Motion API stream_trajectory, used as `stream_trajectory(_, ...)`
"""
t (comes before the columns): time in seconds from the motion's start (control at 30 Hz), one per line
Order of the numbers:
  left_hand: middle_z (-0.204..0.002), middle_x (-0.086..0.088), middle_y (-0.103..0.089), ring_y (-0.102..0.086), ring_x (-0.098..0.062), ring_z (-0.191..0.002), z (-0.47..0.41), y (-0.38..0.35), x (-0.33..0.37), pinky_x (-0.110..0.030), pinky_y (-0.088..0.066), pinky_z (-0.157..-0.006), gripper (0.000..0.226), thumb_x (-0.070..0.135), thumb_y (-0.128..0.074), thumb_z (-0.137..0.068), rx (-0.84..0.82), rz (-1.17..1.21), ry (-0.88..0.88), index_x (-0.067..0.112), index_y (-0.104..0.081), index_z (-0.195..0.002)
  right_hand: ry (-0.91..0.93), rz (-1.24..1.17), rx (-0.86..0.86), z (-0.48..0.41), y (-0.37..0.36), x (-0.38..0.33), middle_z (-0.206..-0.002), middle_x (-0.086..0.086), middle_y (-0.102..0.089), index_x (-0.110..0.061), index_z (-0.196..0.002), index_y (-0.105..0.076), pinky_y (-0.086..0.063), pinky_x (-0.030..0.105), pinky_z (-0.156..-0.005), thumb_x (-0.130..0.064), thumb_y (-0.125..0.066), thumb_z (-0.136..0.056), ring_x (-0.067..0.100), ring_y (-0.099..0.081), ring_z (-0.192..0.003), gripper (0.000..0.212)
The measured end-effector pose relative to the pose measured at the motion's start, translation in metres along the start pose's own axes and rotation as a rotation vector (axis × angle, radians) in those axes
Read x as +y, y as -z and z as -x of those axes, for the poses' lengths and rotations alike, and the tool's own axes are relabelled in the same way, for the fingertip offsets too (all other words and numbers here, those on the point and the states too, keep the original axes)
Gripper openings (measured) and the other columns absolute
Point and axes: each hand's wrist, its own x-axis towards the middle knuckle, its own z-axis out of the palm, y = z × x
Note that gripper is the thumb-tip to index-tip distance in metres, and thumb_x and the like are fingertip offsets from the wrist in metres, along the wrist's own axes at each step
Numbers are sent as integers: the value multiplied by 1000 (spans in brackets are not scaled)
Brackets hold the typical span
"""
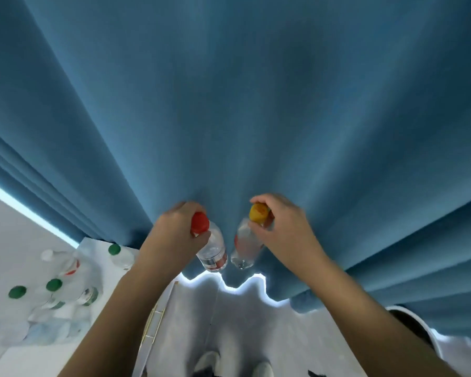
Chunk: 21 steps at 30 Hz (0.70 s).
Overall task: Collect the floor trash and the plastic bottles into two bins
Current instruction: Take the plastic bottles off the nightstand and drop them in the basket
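Note:
My left hand point(174, 227) grips a clear plastic bottle with a red cap point(211, 248) by its neck; the bottle hangs cap-up in front of the blue curtain. My right hand point(280, 221) pinches the neck of a second clear bottle with a yellow cap point(246, 248), held beside the first. The two bottles hang close together, a small gap between them. At the lower left a white bin point(93, 244) holds several clear bottles with green point(54, 284), white and blue caps.
A blue curtain point(256, 104) fills most of the view, its hem just above the grey floor point(242, 322). A thin gold-coloured rack point(154, 325) stands by the bin's right side. My white shoes point(261, 370) show at the bottom. A dark round object with a white rim point(408, 322) sits under the curtain at lower right.

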Motion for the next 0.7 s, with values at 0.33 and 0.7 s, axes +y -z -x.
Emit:
stream_trajectory(0.33,-92,5,-58,-55,-16,-83,-25,-35,60,-25,-42,-74,24,14,-72,-74,-270,69,-422,17,-61,-95,-307,52,298,70,39,32,-105,1,-64,-14,-113,-64,-36,4,-73,-10,-73,-77,8,-50,-79,38)
stream_trajectory(0.7,-95,6,-58,-56,-19,-85,35,-142,210,-34,-48,-77,22,15,-68,-75,-446,64,-678,21,-59,-94,-530,131,505,212,142,125,-100,-3,-62,-15,-114,-63,-39,10,-72,-13,-73,-78,10,-53,-78,37)
